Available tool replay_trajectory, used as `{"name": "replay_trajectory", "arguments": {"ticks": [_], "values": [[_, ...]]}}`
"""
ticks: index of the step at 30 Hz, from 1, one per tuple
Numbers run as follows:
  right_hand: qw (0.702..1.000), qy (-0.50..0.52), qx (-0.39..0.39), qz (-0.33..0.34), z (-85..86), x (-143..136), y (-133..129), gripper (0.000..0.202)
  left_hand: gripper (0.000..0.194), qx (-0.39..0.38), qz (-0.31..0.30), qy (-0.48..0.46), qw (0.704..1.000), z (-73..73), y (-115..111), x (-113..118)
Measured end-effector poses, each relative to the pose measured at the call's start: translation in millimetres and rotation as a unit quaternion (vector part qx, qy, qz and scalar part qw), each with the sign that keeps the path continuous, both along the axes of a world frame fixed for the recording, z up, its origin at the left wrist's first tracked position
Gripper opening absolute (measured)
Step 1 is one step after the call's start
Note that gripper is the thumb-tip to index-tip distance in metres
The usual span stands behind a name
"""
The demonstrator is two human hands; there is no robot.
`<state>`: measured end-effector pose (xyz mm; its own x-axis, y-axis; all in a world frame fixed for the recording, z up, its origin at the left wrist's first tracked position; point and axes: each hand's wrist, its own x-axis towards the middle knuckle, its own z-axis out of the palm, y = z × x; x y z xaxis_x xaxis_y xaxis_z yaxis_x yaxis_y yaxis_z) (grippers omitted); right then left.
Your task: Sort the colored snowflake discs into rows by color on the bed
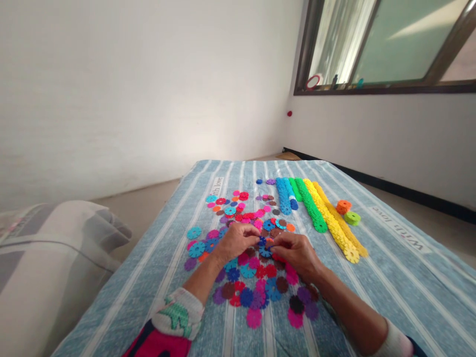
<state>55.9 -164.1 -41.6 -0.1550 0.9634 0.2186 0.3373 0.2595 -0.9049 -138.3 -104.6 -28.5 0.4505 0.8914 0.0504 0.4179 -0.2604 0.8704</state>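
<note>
Over the middle of a loose pile of flat, notched plastic snowflake discs, my two hands are close together. My left hand [237, 243] is closed in a pinch at a small dark blue snowflake disc [262, 241]. Just to its right, my right hand [298, 254] has its fingers pinched low over the pile; what lies between its fingertips is too small to make out. Around and below them, the discs are pink, red, purple, brown, black and blue, among them a light blue disc [247, 270] and a pink disc [254, 318].
Right of the pile, discs lie in overlapping rows by colour: a blue row [284, 196], a green row [311, 206], a yellow row [329, 218]. Beyond them sit an orange stack [344, 206] and a lime stack [352, 218]. A striped blue cloth [375, 277] covers the table.
</note>
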Motion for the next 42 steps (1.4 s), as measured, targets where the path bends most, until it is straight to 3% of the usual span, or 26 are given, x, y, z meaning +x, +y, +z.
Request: {"name": "replay_trajectory", "arguments": {"ticks": [9, 16, 26, 28, 31, 34, 37, 42], "values": [[0.996, -0.053, 0.054, -0.053, -11.8, -7, 15, 0.006, 0.015, -0.089, -0.017, -0.083, 0.992, 3.1, -12, 11], [0.996, -0.064, 0.059, -0.020, -5.4, -7, 15, 0.011, 0.020, -0.136, -0.027, -0.130, 0.982, -3.2, -9, 15], [0.999, -0.028, 0.014, 0.042, 7.8, 4, 16, 0.016, 0.019, -0.107, -0.029, -0.110, 0.988, -9.5, -6, 13], [0.997, -0.075, 0.011, 0.019, 10.5, 17, 26, 0.019, 0.018, -0.085, -0.022, -0.103, 0.991, -8.7, -6, 14], [0.975, -0.199, 0.004, -0.100, 15.8, 48, 51, 0.023, 0.015, -0.044, 0.003, -0.080, 0.996, -6.6, -6, 13], [0.953, -0.258, 0.006, -0.156, 21.1, 81, 81, 0.021, 0.017, -0.015, 0.013, -0.045, 0.999, -5.8, -6, 11], [0.928, -0.326, 0.005, -0.181, 23.4, 99, 104, 0.020, 0.017, -0.001, 0.003, -0.017, 1.000, -7.0, -6, 10], [0.897, -0.405, -0.001, -0.178, 19.1, 99, 122, 0.021, 0.018, 0.000, -0.006, -0.005, 1.000, -9.6, -5, 9]]}}
